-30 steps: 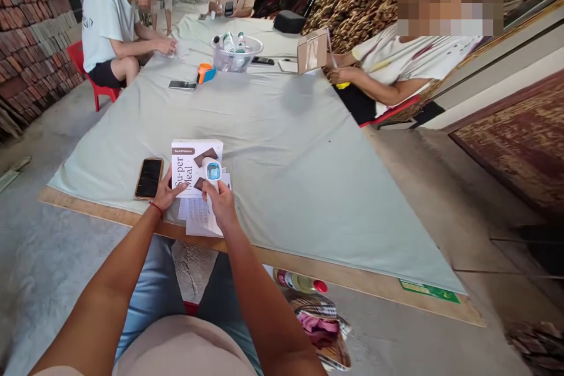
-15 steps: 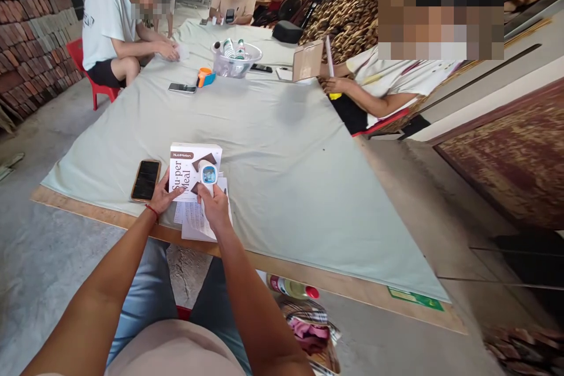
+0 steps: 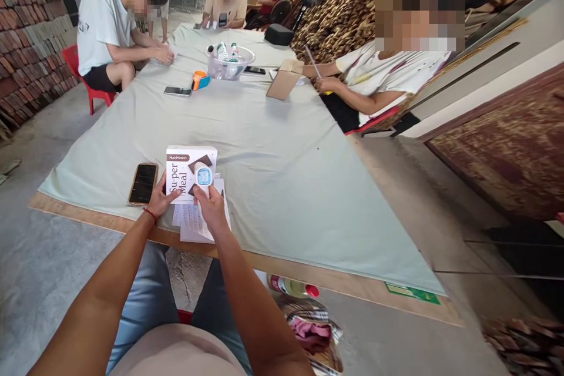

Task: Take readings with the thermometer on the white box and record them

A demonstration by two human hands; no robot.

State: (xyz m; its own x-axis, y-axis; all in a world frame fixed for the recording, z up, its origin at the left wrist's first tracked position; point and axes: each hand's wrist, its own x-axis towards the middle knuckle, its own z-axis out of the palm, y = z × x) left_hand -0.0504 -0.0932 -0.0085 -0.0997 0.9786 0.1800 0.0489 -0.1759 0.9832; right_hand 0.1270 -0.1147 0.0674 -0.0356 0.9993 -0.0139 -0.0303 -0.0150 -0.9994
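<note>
Noted left hand at the left side of a white box, with forearm reaching from lower left, thumb laid on the front face and fingers gripping the side. Noted right hand raised in front of the box's right half, with fingers wrapped round the handle of a white handheld device; cannot tell whether touching the box with it. Located box near the near edge of the bench, left of middle, over printed sheets; found black-screened phone just beside left hand. Observed pale green cloth over the bench. Saw clear basin of bottles toward the far edge, people round the left, far and right edges, brick stack beyond left, woodpile beyond right. Read "NutriMotion" on a brown strip and "Su-per Meal" sideways on the box; could not read the sheets
</note>
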